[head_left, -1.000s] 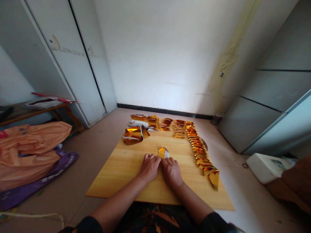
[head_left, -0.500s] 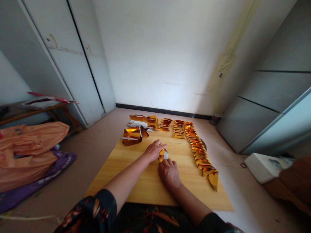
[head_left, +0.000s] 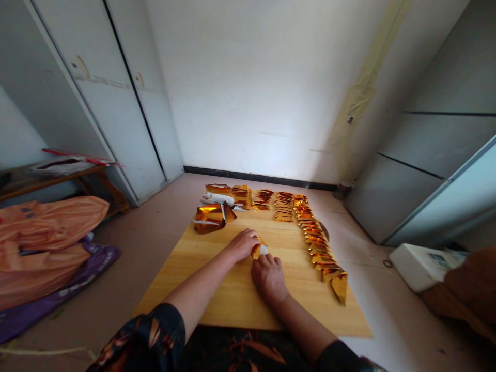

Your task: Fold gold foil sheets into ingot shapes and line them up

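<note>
A small piece of gold foil paper (head_left: 256,251), with a pale underside showing on its right, lies on the wooden board (head_left: 217,297) between my hands. My left hand (head_left: 244,244) is closed over its upper left part, fingers bent onto the foil. Curled at its lower right edge, my right hand (head_left: 268,274) presses the paper with its fingertips. The folds under the fingers are partly hidden. Along the board's right side runs a long row of folded gold foil pieces (head_left: 318,243), ending in a bigger pointed one (head_left: 340,287).
Two short rows of folded foil (head_left: 284,206) sit at the board's back. Loose gold sheets (head_left: 209,216) and a white roll-like bundle (head_left: 219,198) lie back left. Orange and purple bags (head_left: 50,227) are on the floor at left; a white box (head_left: 418,266) stands at right.
My left hand's fingers have drawn in and down a little onto the foil; the forefinger stretched out before is now bent. My right hand stays nearly in place.
</note>
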A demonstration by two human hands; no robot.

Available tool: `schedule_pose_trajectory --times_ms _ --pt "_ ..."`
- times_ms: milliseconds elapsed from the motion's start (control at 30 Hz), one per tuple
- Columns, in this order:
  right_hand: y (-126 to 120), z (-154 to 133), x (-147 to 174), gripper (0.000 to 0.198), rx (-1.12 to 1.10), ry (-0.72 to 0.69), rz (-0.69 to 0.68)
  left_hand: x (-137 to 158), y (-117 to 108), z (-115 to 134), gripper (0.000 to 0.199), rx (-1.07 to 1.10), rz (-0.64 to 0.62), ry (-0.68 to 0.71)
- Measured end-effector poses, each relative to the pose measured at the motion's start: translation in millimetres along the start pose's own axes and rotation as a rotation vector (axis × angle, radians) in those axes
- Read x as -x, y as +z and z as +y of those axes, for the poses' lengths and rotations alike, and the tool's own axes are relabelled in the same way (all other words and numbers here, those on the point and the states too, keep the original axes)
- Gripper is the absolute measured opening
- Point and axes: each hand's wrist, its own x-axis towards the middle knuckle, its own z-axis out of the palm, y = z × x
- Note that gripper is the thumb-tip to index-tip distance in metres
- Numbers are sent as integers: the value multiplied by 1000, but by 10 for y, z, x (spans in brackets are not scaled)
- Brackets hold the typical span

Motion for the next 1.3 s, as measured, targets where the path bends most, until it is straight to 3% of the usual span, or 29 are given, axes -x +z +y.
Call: schedule_pose_trajectory --times_ms 233,500,767,1067,1300 --pt "-18 -5 -3 13 10 -3 -18 -6 75 5 27 -57 -46 31" --pt "-7 -4 -6 14 6 -3 -18 26 -52 35 15 -205 -78 234" --pt "-31 21 -27 17 -12 17 -20 6 -140 64 9 -241 -69 170" --pt "-191 355 8 19 -38 -55 -62 81 -164 104 11 -296 -54 223" --pt "-328 618 -90 16 -50 -109 -121 223 -209 194 12 -351 -54 179"
